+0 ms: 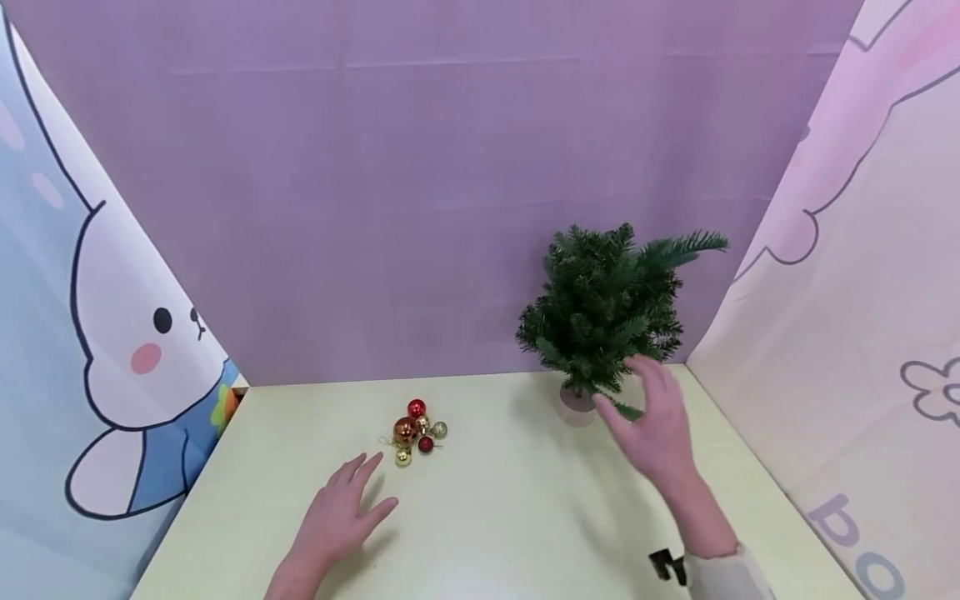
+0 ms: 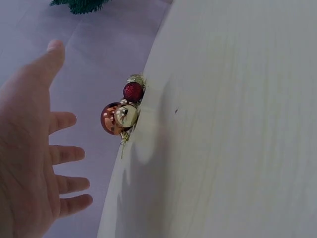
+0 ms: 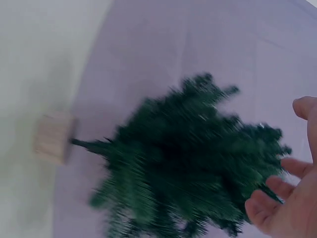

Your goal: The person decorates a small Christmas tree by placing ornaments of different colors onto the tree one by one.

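A small artificial Christmas tree (image 1: 600, 300) on a wooden base (image 3: 54, 138) stands at the back right of the table. My right hand (image 1: 660, 421) is in front of it, thumb and fingers spread, overlapping the lower branches in the head view; nothing is in its grasp. Left of centre lies a cluster of Christmas baubles: a large copper one (image 1: 405, 430), a bright red one (image 1: 416, 407), a dark red one (image 2: 133, 92) and gold ones such as this bauble (image 1: 403, 457). My left hand (image 1: 337, 512) hovers just short of them, fingers extended and holding nothing.
The pale table (image 1: 495, 517) ends at a purple cloth backdrop (image 1: 420, 208). Printed cloths hang at both sides, a rabbit cloth (image 1: 150, 333) on the left and a pink and white cloth (image 1: 862, 333) on the right. A small black item (image 1: 666, 567) shows by the right sleeve.
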`<state>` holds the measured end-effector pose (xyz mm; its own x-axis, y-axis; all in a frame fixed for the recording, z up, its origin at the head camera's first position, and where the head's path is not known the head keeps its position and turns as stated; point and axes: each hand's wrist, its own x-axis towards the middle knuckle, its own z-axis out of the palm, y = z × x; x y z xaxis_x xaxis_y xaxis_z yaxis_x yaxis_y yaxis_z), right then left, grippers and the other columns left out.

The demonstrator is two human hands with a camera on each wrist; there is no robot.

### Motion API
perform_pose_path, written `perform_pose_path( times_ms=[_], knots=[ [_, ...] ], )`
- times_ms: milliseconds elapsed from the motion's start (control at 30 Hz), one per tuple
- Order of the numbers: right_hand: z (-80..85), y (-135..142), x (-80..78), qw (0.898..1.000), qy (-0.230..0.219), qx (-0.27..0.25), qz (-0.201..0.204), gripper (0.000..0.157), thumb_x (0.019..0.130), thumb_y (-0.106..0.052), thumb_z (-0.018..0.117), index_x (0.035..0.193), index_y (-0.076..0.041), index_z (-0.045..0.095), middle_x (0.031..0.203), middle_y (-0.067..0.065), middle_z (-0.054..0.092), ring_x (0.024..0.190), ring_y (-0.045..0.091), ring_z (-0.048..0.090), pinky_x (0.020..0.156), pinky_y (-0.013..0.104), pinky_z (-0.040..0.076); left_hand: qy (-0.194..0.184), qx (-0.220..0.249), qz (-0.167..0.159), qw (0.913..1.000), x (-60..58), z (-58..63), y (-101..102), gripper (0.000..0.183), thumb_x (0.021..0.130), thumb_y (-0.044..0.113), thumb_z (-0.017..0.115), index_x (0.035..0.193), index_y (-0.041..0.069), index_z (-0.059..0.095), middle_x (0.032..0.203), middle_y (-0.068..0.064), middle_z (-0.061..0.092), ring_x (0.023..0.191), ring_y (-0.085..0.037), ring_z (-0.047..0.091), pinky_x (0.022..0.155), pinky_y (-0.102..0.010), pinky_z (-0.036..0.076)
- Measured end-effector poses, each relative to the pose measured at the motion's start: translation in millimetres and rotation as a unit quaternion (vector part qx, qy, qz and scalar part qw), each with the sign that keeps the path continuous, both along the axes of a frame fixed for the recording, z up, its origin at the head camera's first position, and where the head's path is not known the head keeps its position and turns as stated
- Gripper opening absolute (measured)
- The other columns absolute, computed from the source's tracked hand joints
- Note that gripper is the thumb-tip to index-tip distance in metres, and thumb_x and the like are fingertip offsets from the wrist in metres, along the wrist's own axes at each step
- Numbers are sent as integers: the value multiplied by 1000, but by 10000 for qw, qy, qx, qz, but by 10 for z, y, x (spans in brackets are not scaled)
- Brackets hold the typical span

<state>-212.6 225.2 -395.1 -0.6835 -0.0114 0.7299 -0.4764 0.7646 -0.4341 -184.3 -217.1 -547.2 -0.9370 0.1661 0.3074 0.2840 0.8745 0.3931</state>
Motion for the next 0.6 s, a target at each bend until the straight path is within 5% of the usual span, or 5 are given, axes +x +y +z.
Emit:
perform_pose_path(
  times_ms=[233, 467, 600],
  knots=[
    [391, 344, -249, 9878, -1040, -1147, -171, 91, 85, -41, 75, 150, -4, 24, 151, 19, 28, 132, 38, 31, 110, 56, 23, 126, 354, -293, 9989, 9, 7, 23, 64, 92, 44, 64, 145, 15, 46, 142, -17, 47, 129, -36, 43, 101, -57, 36],
    [546, 623, -583, 9422, -2164, -2496, 565, 94, 93, -45, 60, 155, -14, -4, 160, 14, -3, 144, 38, 2, 113, 57, 12, 211, 426, -295, 9984, 20, 31, 24, 59, 92, 39, 65, 142, 12, 50, 138, -13, 51, 127, -34, 46, 100, -56, 36],
    [560, 706, -738, 9174, -2545, -2913, 938, 90, 96, -47, 53, 154, -17, -9, 160, 14, -9, 145, 37, -1, 113, 57, 10, 294, 455, -297, 9981, 55, -13, 7, 56, 92, 37, 66, 140, 11, 51, 135, -12, 54, 124, -34, 48, 98, -58, 37]
  ],
)
